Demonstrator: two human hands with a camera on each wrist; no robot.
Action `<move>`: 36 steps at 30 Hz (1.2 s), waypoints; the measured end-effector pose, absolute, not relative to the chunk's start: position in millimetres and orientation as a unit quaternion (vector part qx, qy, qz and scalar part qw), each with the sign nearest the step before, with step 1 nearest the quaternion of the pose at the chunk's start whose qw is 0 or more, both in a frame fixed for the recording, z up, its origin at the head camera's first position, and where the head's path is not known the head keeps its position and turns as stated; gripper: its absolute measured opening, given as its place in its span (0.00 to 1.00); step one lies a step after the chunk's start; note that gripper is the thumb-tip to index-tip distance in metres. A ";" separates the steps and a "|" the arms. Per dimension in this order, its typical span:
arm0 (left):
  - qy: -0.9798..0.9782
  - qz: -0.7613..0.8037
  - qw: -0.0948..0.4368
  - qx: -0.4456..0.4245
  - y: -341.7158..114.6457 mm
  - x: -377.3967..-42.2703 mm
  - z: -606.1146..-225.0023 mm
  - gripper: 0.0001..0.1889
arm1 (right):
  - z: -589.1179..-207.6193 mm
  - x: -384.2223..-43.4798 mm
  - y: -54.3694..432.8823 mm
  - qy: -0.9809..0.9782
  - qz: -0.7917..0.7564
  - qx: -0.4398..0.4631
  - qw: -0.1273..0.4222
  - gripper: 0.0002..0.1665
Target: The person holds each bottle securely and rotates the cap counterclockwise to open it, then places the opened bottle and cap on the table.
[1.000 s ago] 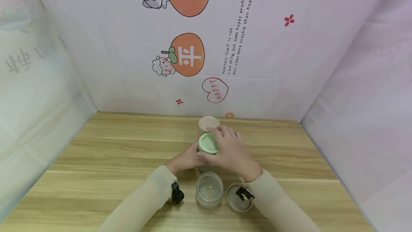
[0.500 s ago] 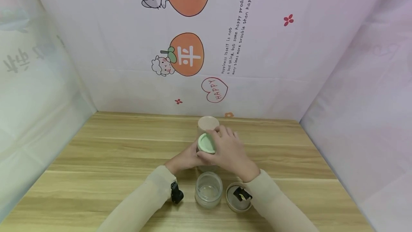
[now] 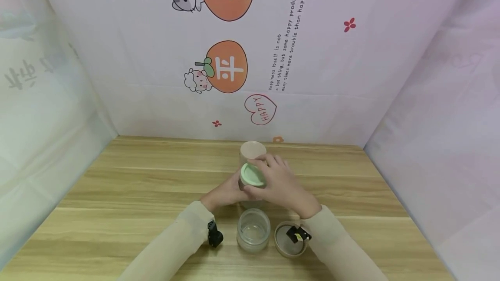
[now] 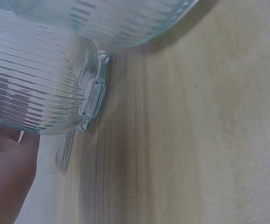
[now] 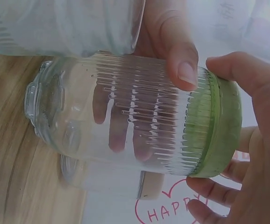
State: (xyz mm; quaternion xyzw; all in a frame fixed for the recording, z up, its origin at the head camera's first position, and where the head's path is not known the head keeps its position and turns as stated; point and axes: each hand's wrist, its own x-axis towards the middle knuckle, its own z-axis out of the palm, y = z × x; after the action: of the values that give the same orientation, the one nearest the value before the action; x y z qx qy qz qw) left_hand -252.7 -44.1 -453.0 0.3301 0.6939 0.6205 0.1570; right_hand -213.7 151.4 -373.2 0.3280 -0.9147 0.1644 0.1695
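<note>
A clear ribbed glass jar [image 5: 79, 112] with a green lid [image 3: 253, 175] is between both hands, mid-table. My left hand [image 3: 226, 191] grips the jar's side; its thumb lies across the near glass and its fingers show through from behind. My right hand [image 3: 280, 186] holds the green lid by its rim, thumb on one side and fingers on the other. The lid sits on the jar's mouth. In the left wrist view the jar's thick footed base [image 4: 92, 95] is close to the wood.
Nearer the person stands a lidless glass jar [image 3: 254, 241]. A beige lid [image 3: 288, 248] lies inside-up to its right, partly under the right wrist's camera. Another jar with a beige lid [image 3: 252, 149] stands behind the hands. Printed white cloth [image 3: 312, 112] rises at the table's back.
The right hand and wrist have turned slightly at the green lid, shifting a little left, then back right. The left hand keeps its hold on the jar; everything else stays put.
</note>
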 end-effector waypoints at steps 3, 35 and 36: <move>0.699 0.617 0.155 0.328 -43.8 -253.4 -454.2 0.51 | -373.7 -214.3 153.0 -0.910 0.172 0.339 0.166 0.39; 0.697 0.615 0.154 0.335 -46.5 -253.5 -453.5 0.51 | -379.5 -217.7 152.1 -0.905 0.193 0.330 0.188 0.47; 0.695 0.618 0.156 0.334 -46.1 -253.8 -453.7 0.51 | -379.4 -217.3 151.8 -0.908 0.187 0.323 0.192 0.47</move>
State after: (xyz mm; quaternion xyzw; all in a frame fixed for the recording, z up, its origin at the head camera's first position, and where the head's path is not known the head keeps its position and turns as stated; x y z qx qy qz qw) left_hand -253.8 -46.1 -453.7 0.3342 0.6947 0.6176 0.1558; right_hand -217.3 151.8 -379.4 0.3229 -0.9076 0.1874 0.1921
